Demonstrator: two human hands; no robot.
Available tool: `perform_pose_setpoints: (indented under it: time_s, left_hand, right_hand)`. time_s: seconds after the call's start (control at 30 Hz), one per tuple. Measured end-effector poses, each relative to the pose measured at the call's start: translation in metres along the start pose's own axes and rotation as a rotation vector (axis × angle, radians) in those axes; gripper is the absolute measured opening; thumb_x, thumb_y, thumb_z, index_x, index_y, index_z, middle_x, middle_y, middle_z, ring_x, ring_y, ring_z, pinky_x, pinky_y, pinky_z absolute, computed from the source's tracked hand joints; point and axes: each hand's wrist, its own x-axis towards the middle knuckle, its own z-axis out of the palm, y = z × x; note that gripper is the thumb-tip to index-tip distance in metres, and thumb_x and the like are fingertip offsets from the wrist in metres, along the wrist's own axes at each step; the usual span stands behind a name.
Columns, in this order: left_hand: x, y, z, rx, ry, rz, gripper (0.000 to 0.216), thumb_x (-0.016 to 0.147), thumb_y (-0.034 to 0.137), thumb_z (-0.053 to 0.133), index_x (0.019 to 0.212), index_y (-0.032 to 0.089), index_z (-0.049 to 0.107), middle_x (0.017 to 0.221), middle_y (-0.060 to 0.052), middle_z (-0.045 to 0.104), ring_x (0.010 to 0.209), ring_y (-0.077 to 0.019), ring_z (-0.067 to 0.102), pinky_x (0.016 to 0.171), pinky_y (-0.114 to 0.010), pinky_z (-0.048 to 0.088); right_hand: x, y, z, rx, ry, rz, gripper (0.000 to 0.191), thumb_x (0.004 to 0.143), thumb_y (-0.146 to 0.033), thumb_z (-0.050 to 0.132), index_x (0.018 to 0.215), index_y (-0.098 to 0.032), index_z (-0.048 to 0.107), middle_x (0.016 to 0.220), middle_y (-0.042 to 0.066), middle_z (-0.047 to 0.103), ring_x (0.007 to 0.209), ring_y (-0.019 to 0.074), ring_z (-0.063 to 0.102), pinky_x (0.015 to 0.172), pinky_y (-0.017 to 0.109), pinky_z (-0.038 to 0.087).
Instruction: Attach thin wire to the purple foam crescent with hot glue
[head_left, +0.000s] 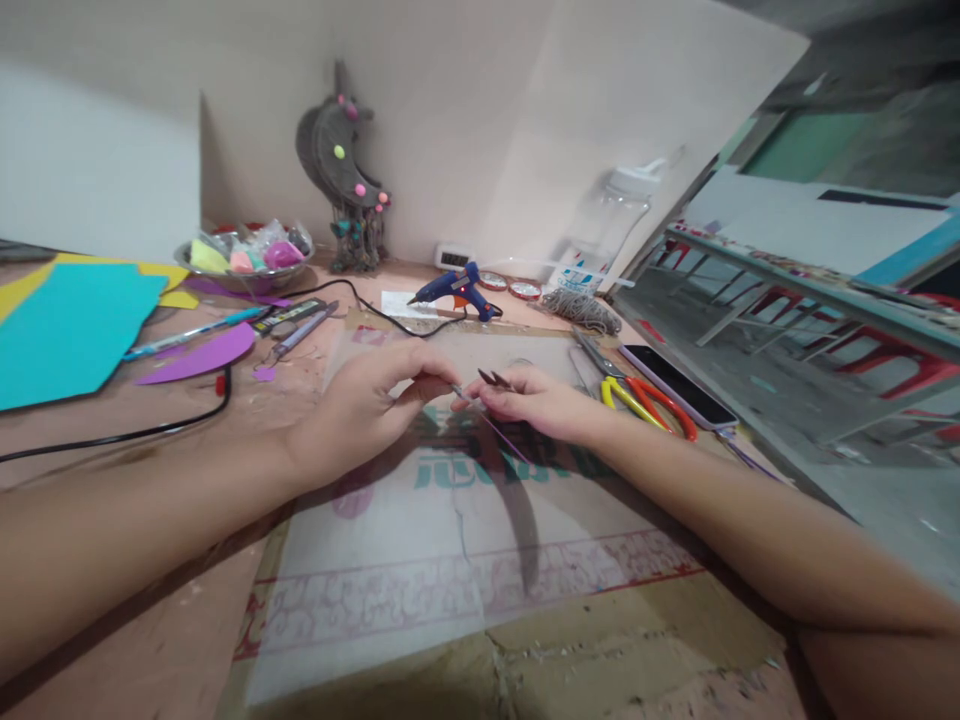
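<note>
My left hand (382,400) is closed in a pinch, thumb against fingertips, on the end of a thin purple strip (495,428). The strip slants down to the right below my fingers, grey-looking near the pinch. My right hand (540,405) is closed close beside it. From its fingers two dark pointed tips (493,379) of a small tool stick out to the left; the rest is hidden in the hand. Its thumb and fingertip lie right by the strip; I cannot tell if they touch it. Both hands are above a whitish printed sheet (360,620).
Scissors with orange and yellow handles (651,405) and a phone (679,388) lie at right. Behind the hands are a blue glue gun (459,290), grey yarn (581,312) and a bottle (619,215). Turquoise sheets (75,330), a bowl (244,278) and a black cable (135,440) occupy the left.
</note>
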Motion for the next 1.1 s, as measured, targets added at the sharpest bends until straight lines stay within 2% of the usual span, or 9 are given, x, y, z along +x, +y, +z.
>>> perform_pose_setpoints:
  time_s: [0.1,0.23,0.37,0.43,0.57,0.67,0.87,1.0,1.1]
  left_hand:
    - [0.000,0.011,-0.005,-0.008,-0.085,-0.036,0.013,0.079,0.019,0.053,0.077,0.025,0.064,0.085,-0.002,0.070,0.083,-0.0195,0.061,0.078,-0.030,0.046]
    - [0.000,0.010,-0.004,-0.029,-0.070,-0.046,0.013,0.079,0.017,0.053,0.078,0.025,0.064,0.086,-0.002,0.069,0.084,-0.0195,0.060,0.078,-0.029,0.046]
    - [0.000,-0.005,0.002,-0.010,0.006,-0.029,0.016,0.084,0.024,0.050,0.090,0.021,0.064,0.090,-0.003,0.068,0.087,-0.0189,0.059,0.079,-0.029,0.046]
    - [0.002,-0.013,0.005,-0.025,-0.008,-0.096,0.021,0.087,0.029,0.047,0.094,0.018,0.064,0.090,-0.004,0.067,0.086,-0.0185,0.059,0.077,-0.029,0.046]
    - [0.003,-0.020,0.007,-0.235,-0.048,-0.235,0.030,0.090,0.037,0.040,0.081,0.016,0.060,0.083,-0.004,0.064,0.079,-0.0179,0.061,0.069,-0.027,0.047]
    - [0.003,-0.021,0.007,-0.295,-0.088,-0.230,0.032,0.089,0.042,0.042,0.078,0.016,0.057,0.078,-0.002,0.061,0.074,-0.0168,0.060,0.064,-0.025,0.045]
    - [0.004,-0.017,0.005,-0.124,-0.109,-0.196,0.026,0.088,0.033,0.046,0.071,0.016,0.056,0.069,0.001,0.057,0.065,-0.0127,0.052,0.061,-0.023,0.039]
    - [0.005,-0.020,0.007,-0.173,-0.160,-0.232,0.029,0.088,0.036,0.046,0.068,0.016,0.054,0.064,0.002,0.054,0.059,-0.0114,0.049,0.055,-0.022,0.036]
    - [0.006,-0.025,0.010,-0.201,-0.214,-0.242,0.031,0.087,0.040,0.047,0.068,0.016,0.055,0.062,0.002,0.052,0.057,-0.0112,0.047,0.052,-0.022,0.034]
  right_hand:
    - [0.001,-0.003,0.004,0.013,-0.013,0.009,0.034,0.081,-0.043,0.060,0.100,-0.015,0.065,0.071,-0.002,0.056,0.056,0.0070,0.042,0.051,0.022,0.034]
    - [0.000,-0.005,0.005,0.007,0.031,0.017,0.021,0.077,-0.035,0.064,0.080,-0.015,0.063,0.070,-0.001,0.057,0.061,0.0079,0.048,0.058,0.023,0.039]
    - [-0.001,-0.003,0.005,0.067,0.111,-0.036,0.022,0.078,-0.036,0.063,0.073,-0.015,0.058,0.065,-0.003,0.052,0.059,0.0074,0.046,0.057,0.022,0.038]
    - [-0.001,-0.001,0.006,0.074,0.143,-0.042,0.025,0.078,-0.038,0.063,0.074,-0.015,0.057,0.066,-0.002,0.051,0.059,0.0076,0.045,0.057,0.023,0.038]
    - [-0.001,0.002,0.008,0.101,0.188,-0.035,0.029,0.078,-0.042,0.063,0.077,-0.014,0.057,0.067,-0.001,0.052,0.060,0.0083,0.046,0.057,0.023,0.037]
    - [-0.001,0.002,0.010,0.081,0.210,-0.028,0.031,0.078,-0.045,0.062,0.078,-0.015,0.057,0.067,-0.001,0.052,0.060,0.0091,0.046,0.057,0.024,0.037]
    - [-0.002,0.001,0.010,-0.094,0.229,-0.092,0.030,0.083,-0.045,0.057,0.085,-0.016,0.055,0.072,0.000,0.054,0.064,0.0100,0.048,0.062,0.025,0.041]
    - [-0.007,0.002,0.008,-0.354,0.393,-0.327,0.039,0.089,-0.049,0.045,0.109,-0.017,0.051,0.094,0.006,0.058,0.076,0.0136,0.053,0.070,0.029,0.044]
    - [-0.010,0.001,0.005,-0.670,0.411,-0.442,0.041,0.095,-0.046,0.035,0.114,-0.015,0.054,0.096,0.009,0.060,0.083,0.0170,0.053,0.076,0.033,0.042]
